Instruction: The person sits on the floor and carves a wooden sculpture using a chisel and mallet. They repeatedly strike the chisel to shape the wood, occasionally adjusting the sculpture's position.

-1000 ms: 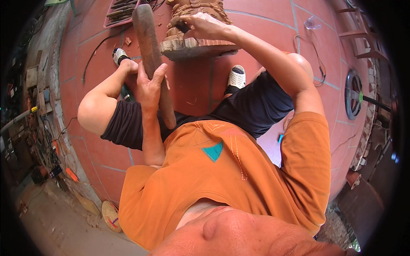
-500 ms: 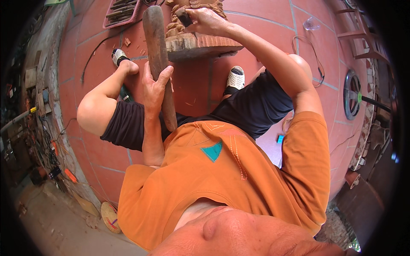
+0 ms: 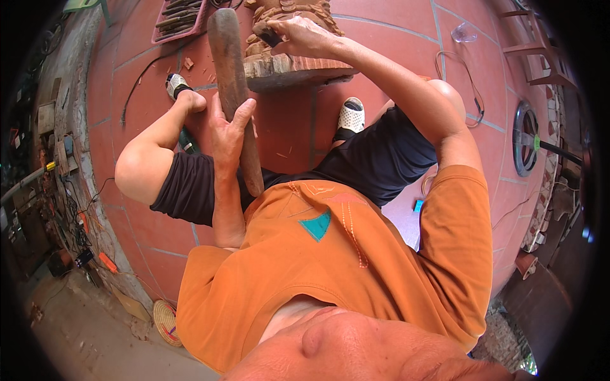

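My left hand [image 3: 230,130] is closed around the middle of a long wooden mallet [image 3: 230,60]. The mallet stands tilted, its thick end away from me and its thin end close to my shirt. Farther off, my right hand [image 3: 305,37] is wrapped round a chisel [image 3: 265,33], whose dark butt end sticks out to the left of my fingers. The rest of the chisel is hidden by the hand. Just beyond and under that hand is a carved wooden sculpture [image 3: 289,9] on a thick, rough wooden base [image 3: 295,66]. The mallet's thick end is apart from the chisel.
A pink basket [image 3: 159,30] of several tools stands at the far left. Wood chips [image 3: 188,63] and a black cable [image 3: 136,81] lie on the red tiles. To the right are a clear plastic piece [image 3: 464,33], a reddish chair [image 3: 540,47] and a round black wheel-like thing [image 3: 524,140].
The thick end of the mallet has shifted slightly left. My right hand and the chisel have moved a little left and nearer to me; both grips are unchanged.
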The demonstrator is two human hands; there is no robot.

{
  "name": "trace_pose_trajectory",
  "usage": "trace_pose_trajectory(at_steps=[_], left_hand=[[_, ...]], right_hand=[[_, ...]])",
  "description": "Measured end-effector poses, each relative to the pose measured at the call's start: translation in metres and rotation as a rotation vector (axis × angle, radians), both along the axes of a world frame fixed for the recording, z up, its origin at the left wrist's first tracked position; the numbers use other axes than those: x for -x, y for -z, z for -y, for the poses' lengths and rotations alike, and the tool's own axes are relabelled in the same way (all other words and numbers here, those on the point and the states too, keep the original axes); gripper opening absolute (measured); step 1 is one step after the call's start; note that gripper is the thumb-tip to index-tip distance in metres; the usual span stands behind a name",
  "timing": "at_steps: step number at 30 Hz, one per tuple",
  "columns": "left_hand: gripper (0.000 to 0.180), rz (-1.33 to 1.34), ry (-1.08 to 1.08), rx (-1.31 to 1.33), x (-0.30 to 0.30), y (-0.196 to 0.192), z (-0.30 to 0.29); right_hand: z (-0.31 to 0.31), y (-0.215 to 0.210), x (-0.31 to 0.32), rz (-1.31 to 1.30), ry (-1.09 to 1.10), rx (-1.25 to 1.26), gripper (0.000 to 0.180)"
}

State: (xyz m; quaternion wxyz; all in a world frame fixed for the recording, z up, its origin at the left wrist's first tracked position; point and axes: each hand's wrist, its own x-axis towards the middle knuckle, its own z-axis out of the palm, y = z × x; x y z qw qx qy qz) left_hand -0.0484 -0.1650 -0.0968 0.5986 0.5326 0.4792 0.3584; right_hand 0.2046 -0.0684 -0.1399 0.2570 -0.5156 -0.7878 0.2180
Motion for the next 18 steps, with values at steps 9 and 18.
trace_pose_trajectory(at_steps=[9, 18], left_hand=[[0.025, 0.006, -0.035, -0.062, -0.012, -0.001, -0.005], [0.025, 0.103, -0.095, -0.123, -0.007, -0.007, -0.006]], right_hand=[[-0.002, 0.001, 0.007, 0.063, -0.043, 0.065, 0.061], [0.001, -0.002, 0.006, 0.039, -0.048, 0.096, 0.063]])
